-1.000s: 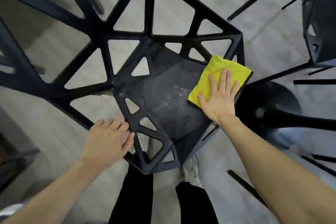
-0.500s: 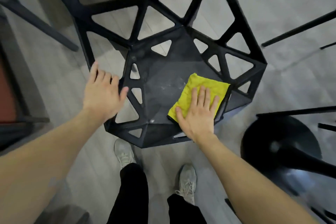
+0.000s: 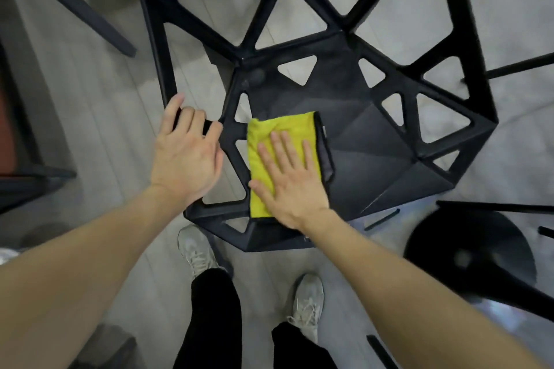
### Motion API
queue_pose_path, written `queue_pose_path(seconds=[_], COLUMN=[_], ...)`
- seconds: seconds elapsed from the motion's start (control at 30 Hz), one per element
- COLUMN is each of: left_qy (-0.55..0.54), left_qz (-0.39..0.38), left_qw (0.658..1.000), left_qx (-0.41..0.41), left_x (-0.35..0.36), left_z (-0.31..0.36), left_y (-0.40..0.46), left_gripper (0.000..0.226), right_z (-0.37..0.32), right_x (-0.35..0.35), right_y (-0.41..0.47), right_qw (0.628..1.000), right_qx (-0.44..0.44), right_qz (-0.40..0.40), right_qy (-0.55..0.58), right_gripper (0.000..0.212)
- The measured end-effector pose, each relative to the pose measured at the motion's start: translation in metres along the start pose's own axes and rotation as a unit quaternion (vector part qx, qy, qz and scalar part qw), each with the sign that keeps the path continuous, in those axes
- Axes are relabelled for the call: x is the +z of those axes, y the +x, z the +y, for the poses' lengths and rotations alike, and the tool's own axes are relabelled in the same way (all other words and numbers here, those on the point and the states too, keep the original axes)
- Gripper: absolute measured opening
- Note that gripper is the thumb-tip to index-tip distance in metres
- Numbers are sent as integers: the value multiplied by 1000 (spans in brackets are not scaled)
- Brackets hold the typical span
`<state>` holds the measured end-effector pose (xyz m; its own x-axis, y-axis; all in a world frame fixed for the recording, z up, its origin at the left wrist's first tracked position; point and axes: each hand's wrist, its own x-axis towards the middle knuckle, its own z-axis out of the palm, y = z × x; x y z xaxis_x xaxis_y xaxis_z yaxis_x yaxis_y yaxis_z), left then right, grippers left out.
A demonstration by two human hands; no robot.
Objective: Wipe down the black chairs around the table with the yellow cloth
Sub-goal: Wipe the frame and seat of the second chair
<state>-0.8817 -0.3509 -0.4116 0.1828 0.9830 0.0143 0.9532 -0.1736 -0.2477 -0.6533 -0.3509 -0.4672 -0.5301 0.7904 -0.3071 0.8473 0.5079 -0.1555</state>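
- The folded yellow microfibre cloth (image 3: 263,141) is pressed flat under the right hand (image 3: 292,186), fingers (image 3: 280,148) straight, on the black angular plastic chair (image 3: 371,141) seat.
- The chair's left rim is gripped by the left hand (image 3: 187,156), fingers curled.

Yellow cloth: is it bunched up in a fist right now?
No, the right hand lies flat with straight fingers on the yellow cloth, pressing it against the black chair seat.
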Motion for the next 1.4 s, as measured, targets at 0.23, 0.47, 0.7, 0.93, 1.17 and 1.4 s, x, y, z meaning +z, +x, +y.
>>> queue_pose_path(seconds=[0.23,0.47,0.7,0.93,1.17,1.4], left_qy=[-10,-10,12,2,-4,17], left_qz=[18,17,13,8,14,19], left_qw=[1000,1000,1000,1000,1000,1000], left_qx=[-10,-19,-22,-21,-18,-17], left_x=[7,10,9,12,12,15], left_z=[1,3,5,4,4,5], left_y=[-1,-2,-1,-4,-4,-4], left_gripper=[25,33,34,35,38,38], right_z=[120,75,21,27,8,6], right_x=[-12,-11,-6,-16,-4,-17], right_y=[1,6,9,106,-52,132], right_qw=[998,991,997,996,998,994], right_qx=[47,129,-69,42,-39,54], right_qz=[25,32,-29,71,-30,84], right_qy=[-39,-25,-5,30,31,47], right_gripper=[79,80,79,76,71,74])
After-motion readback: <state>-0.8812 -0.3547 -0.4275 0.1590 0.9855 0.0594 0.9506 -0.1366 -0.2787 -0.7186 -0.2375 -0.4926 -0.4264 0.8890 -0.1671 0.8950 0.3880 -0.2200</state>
